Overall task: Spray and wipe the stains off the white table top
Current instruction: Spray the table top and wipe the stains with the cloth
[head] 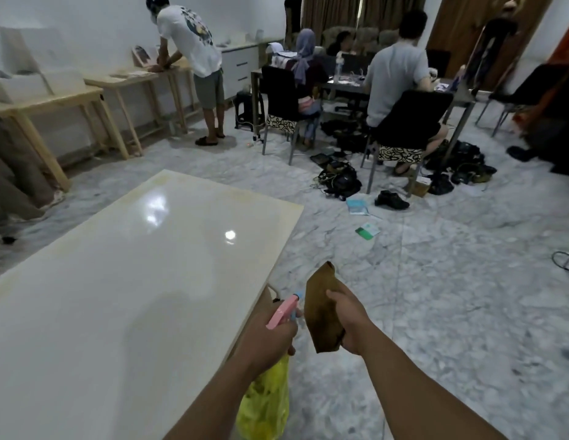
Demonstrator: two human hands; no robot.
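- The white table top (118,281) fills the left, glossy, with yellowish staining along its edges.
- The left hand (267,338) grips a yellow spray bottle (265,404) by its pink trigger head, just off the table's right edge.
- The right hand (349,322) pinches a brown cloth (321,309) beside it.
- Marble floor (435,296) beyond; seated people at a dark table (346,85).

I stand on a grey-veined marble floor (435,296) with white walls (86,20) around. Pale wooden tables (54,103) line the upper left wall. At upper centre and right, black chairs (413,115) surround a dark table (346,85). Brown curtains (334,11) hang at top centre. Bags and cables (340,181) litter the floor near the chairs.
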